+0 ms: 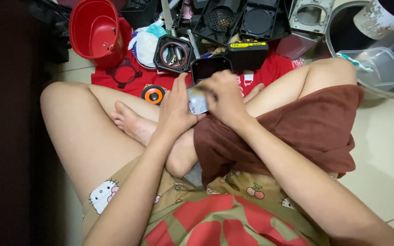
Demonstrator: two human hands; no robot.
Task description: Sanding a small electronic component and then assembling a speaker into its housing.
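I sit cross-legged on the floor. My left hand (pixel 175 109) and my right hand (pixel 224 98) meet over my lap, both gripping a small silvery-grey part (pixel 197 101) held between them. The part is mostly covered by my fingers, so its shape is unclear. A brown towel (pixel 306 127) lies over my right thigh, under my right forearm. Just beyond my left hand a small round speaker with an orange cone (pixel 153 94) lies on a red cloth (pixel 274 68).
Black speaker housings (pixel 174 53) and frames (pixel 258 20), a black and yellow battery pack (pixel 247 53), a red plastic basket (pixel 95 31), a white bag (pixel 146 43), and a large basin (pixel 391 89) holding a clear tub (pixel 381 68) crowd the floor ahead.
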